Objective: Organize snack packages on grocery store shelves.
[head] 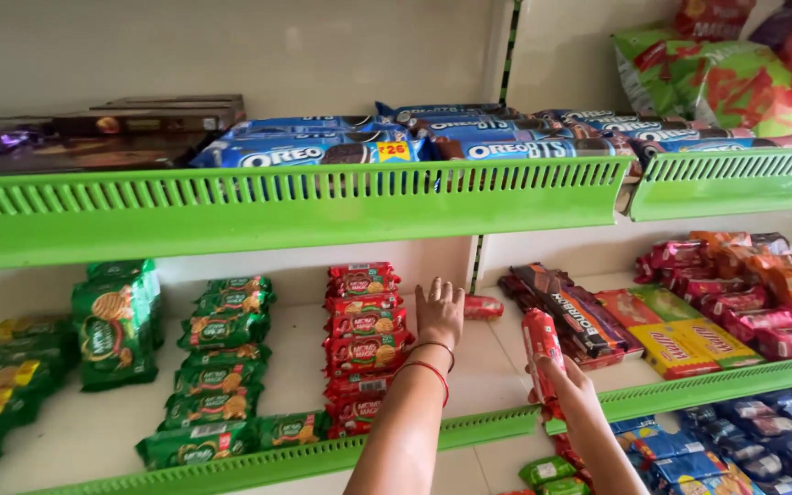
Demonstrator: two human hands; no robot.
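My left hand (439, 312) reaches deep into the middle shelf (258, 463), fingers together and flat, next to a row of red biscuit packs (364, 341); it holds nothing that I can see. A small red pack (483, 307) lies just right of its fingertips. My right hand (568, 385) grips a stack of red biscuit packs (541, 350) held upright near the shelf's front lip. A red thread and a bangle circle my left wrist.
Green biscuit packs (217, 367) fill the shelf's left half. Brown and yellow packs (588, 316) and pink-red packs (744, 284) lie on the right shelf. Blue cookie packs (433, 137) line the upper green-edged shelf (295, 202). Blue packs (763, 440) sit below right.
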